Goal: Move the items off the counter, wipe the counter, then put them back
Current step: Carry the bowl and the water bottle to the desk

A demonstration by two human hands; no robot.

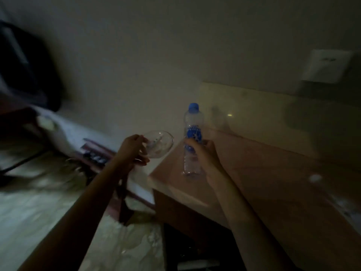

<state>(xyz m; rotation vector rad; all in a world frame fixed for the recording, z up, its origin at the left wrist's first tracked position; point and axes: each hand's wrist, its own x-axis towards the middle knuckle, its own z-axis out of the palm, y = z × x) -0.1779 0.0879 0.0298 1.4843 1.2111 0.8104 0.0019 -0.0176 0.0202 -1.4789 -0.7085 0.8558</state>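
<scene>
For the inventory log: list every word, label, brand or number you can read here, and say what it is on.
None can be read.
Water bottle, gripped by the right hand: blue label with white print, too blurred to read.
Clear glass bowl in the left hand: no text visible.

Motion blur and dim light are smearing nearly everything. My right hand (pixel 205 153) is covering part of the bottle (pixel 192 137); its label print is staying unreadable. The glass bowl (pixel 159 144) in my left hand (pixel 132 151) is looking hazy. The wall socket (pixel 328 67) is blurring out. The dark shape (pixel 25 65) at left is getting cropped, can't identify it.
</scene>
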